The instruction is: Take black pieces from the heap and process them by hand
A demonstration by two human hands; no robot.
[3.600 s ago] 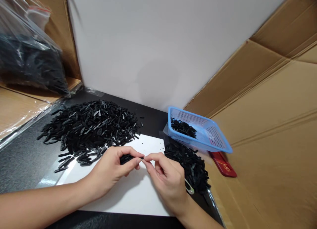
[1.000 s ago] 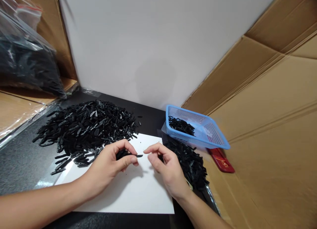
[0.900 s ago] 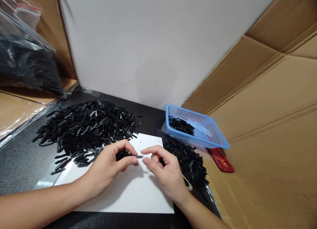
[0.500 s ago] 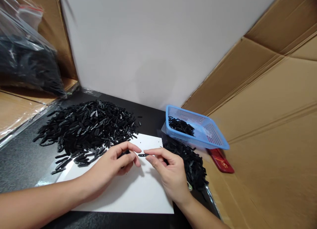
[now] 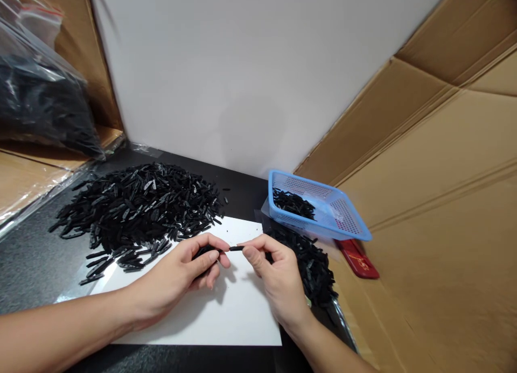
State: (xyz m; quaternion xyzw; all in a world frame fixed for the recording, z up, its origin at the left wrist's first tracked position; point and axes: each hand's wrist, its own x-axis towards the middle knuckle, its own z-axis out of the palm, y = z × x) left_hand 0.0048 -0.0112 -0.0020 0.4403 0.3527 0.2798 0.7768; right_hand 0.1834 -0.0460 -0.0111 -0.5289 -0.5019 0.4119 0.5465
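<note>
Since half a second ago, the small black strip (image 5: 236, 248) has been drawn clear of the left hand (image 5: 183, 273) and is now pinched by its end between the thumb and forefinger of the right hand (image 5: 278, 279), just above the white sheet (image 5: 226, 319). A small bunch of further strips (image 5: 204, 251) is kept enclosed in the curled left fingers, whose tips lie just beside the pinched strip. The strips are thin, flat, elongated and matte black, with rounded ends.

To the left, a large loose heap of the same strips (image 5: 137, 211) is spread over the dark speckled tabletop (image 5: 28, 260) and spills onto the sheet's edge. A smaller heap (image 5: 311, 265) lies just beside the right hand, partly hidden by it. Behind it, a blue perforated plastic basket (image 5: 343, 222) holding a few strips is propped at a tilt. A red flat object (image 5: 357, 257) lies under the basket's edge. Cardboard panels (image 5: 440, 201) and a clear bag of black parts (image 5: 36, 93) enclose the area.
</note>
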